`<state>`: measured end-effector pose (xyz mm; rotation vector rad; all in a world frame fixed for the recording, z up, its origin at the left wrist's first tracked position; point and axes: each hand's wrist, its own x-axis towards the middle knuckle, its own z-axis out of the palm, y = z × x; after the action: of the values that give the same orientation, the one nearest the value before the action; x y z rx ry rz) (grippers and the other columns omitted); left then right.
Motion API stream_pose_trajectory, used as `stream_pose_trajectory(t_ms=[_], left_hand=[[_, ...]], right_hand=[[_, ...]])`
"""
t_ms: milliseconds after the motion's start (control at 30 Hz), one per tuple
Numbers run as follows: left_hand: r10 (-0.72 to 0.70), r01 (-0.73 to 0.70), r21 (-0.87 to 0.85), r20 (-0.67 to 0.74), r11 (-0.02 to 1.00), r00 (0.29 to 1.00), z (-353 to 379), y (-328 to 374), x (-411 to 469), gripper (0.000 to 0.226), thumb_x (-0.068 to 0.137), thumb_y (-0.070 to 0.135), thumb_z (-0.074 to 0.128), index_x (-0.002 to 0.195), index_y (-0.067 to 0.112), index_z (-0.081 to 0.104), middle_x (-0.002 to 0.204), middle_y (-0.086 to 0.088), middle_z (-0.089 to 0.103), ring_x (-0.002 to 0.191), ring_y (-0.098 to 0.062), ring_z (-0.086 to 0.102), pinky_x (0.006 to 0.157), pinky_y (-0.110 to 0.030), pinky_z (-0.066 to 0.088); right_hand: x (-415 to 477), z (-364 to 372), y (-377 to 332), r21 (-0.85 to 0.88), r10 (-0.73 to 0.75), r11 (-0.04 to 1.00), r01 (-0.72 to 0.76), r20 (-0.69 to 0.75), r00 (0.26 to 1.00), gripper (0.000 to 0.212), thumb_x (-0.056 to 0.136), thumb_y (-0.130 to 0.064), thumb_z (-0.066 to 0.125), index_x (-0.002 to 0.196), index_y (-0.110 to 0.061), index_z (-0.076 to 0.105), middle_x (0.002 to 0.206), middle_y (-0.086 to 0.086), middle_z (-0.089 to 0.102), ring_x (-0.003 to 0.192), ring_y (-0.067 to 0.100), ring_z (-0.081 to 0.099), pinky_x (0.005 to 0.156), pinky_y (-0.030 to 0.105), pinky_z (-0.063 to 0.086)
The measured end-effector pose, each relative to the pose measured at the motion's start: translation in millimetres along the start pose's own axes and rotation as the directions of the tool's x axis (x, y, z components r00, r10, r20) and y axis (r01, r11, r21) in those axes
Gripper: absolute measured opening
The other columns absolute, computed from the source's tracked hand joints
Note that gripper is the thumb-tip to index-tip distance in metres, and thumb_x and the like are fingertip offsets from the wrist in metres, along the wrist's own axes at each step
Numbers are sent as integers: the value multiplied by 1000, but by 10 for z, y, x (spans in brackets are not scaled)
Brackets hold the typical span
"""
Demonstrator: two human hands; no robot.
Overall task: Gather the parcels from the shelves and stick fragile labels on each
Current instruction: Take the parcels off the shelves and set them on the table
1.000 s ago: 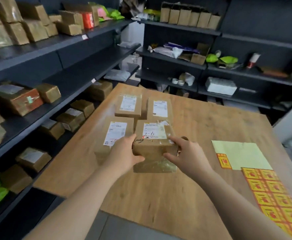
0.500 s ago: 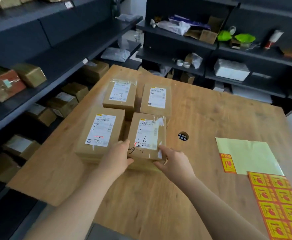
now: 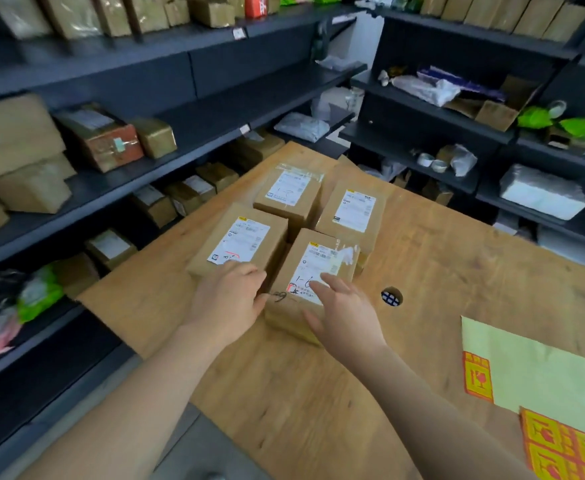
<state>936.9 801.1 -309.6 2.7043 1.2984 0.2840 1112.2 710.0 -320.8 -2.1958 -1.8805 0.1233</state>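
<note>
Label sheet (image 3: pixel 568 448) is lying at the table's (image 3: pixel 284 393) near right corner, beside a backing sheet (image 3: pixel 533 372); right hand (image 3: pixel 346 317) is lying over the near parcel (image 3: pixel 315 271), fingers straight and spread, gripping nothing; left hand (image 3: pixel 228 303) is curling its fingers into the gap at that parcel's left side, thumb touching its corner; whether it is gripping cannot be told; three more parcels (image 3: pixel 239 240) are sitting close alongside and behind; shelves (image 3: pixel 208 123) are standing beyond.

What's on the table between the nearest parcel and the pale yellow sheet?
In the head view, just bare wooden table with one round hole, close to the nearest parcel, before the pale yellow sheet.
</note>
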Motion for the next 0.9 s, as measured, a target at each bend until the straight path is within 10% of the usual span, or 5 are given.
stream_pose_trajectory(t_ms=[467,900], left_hand=[[-468,542,119,-377,832,800,-1415,-854,-2213,30,87,39,56,105,19,69,105,2,68,97,-22,60,81,-38,48],[-786,957,81,-554,277,274,-2458,-1055,-5469,34,85,36,64,108,12,70,107,-4,69,99,-27,62,85,-40,49]], right_hand=[[-23,-468,-2481,139,-682,683,717,-233,694,22,83,-23,67,98,-7,70,92,7,71,85,26,64,77,36,53],[-1782,-498,-5412,288,-923,105,952,-329,202,28,86,-27,64,107,-10,68,100,6,71,91,28,63,82,37,51]])
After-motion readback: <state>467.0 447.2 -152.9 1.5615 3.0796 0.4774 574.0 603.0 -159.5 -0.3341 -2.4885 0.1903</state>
